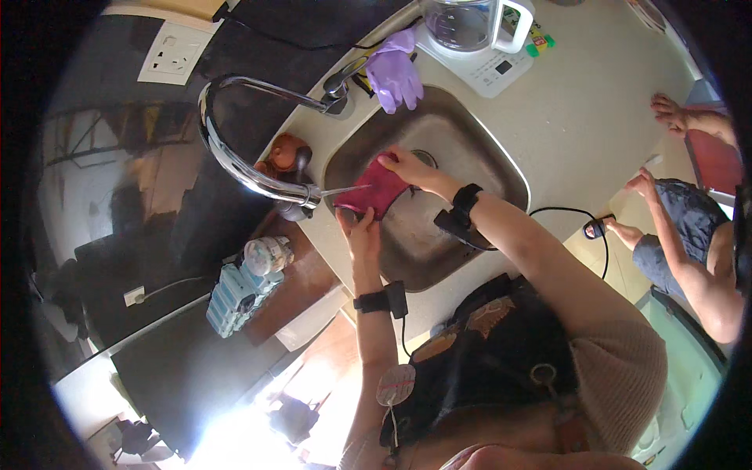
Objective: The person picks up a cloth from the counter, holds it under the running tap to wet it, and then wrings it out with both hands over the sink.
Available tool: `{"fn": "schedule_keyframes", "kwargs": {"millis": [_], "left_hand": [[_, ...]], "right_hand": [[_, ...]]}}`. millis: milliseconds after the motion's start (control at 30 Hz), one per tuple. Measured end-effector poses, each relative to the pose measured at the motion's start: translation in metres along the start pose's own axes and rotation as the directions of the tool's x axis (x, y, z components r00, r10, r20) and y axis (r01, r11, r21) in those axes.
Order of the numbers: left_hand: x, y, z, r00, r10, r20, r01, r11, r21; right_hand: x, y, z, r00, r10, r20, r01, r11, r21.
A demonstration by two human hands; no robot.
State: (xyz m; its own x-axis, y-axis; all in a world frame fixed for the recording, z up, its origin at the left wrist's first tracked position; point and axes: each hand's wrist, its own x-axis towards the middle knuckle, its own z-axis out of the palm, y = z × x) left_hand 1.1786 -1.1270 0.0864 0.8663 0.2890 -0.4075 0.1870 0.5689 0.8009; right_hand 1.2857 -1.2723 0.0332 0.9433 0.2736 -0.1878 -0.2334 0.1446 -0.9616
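Observation:
A wet-looking dark pink cloth [379, 191] is stretched between both hands over the stainless steel sink [464, 141]. My left hand [360, 232] grips its near lower edge. At the far upper corner, my right hand [411, 168] pinches the cloth between thumb and fingers. From the chrome gooseneck faucet [252, 170] a thin stream of water [346, 190] runs onto the cloth. The drain [424, 158] shows partly behind my right hand. Each wrist wears a black strap with a small module and cable.
A purple rubber glove [395, 73] drapes over the sink's back rim. Beyond it stands a white appliance [499, 70] with a glass jug [461, 23]. Brown pottery [288, 151] sits behind the faucet, and a plastic jar [267, 255] lies farther left. Another person's arm [670, 229] is at the right.

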Motion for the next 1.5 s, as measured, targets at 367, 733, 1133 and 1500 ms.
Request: {"fn": "schedule_keyframes", "kwargs": {"millis": [367, 733, 1133, 1500], "left_hand": [[0.034, -0.042, -0.038, 0.993, 0.024, 0.113, -0.088, 0.784, 0.615], [0.054, -0.035, 0.012, 0.767, 0.55, 0.33, -0.625, 0.525, 0.578], [0.041, -0.005, 0.05, 0.946, 0.266, 0.184, -0.323, 0.807, 0.494], [0.042, -0.001, 0.02, 0.917, 0.356, 0.178, -0.376, 0.625, 0.685]], "right_hand": [[-0.009, -0.051, 0.0, 0.926, -0.117, 0.359, 0.225, 0.935, -0.274], [-0.017, -0.094, -0.005, 0.824, -0.158, 0.544, 0.324, 0.92, -0.223], [0.078, -0.103, -0.04, 0.755, -0.602, -0.259, 0.343, 0.7, -0.627], [0.099, -0.111, -0.026, 0.875, -0.477, -0.088, 0.301, 0.676, -0.672]]}}
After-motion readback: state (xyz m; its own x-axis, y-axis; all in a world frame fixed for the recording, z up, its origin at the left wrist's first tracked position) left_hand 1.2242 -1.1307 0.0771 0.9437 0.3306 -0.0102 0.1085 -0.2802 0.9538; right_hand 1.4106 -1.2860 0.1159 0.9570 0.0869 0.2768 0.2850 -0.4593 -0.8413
